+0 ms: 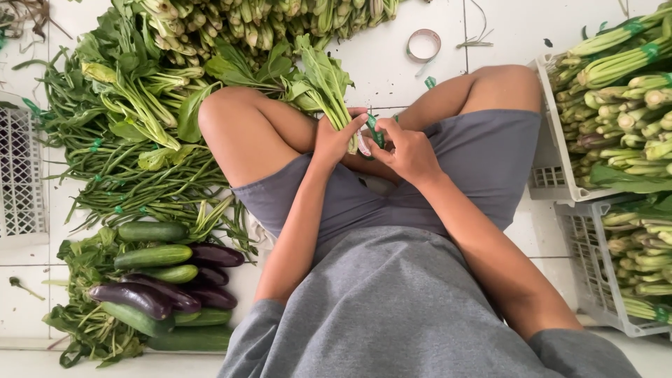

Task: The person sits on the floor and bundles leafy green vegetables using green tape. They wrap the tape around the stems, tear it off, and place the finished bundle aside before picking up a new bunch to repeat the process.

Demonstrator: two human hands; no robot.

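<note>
Your left hand [334,140] grips the leafy bunch [323,82] by its stems; your right hand [408,150] pinches green tape [375,131] against them.

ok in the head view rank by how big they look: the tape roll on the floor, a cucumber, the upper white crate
1. upper white crate, though cut off by the frame edge
2. cucumber
3. tape roll, farther from the camera, so its true size is unsure

No labels, signs or screens — only white slatted crates [553,175] at the right (packed with greens).
</note>
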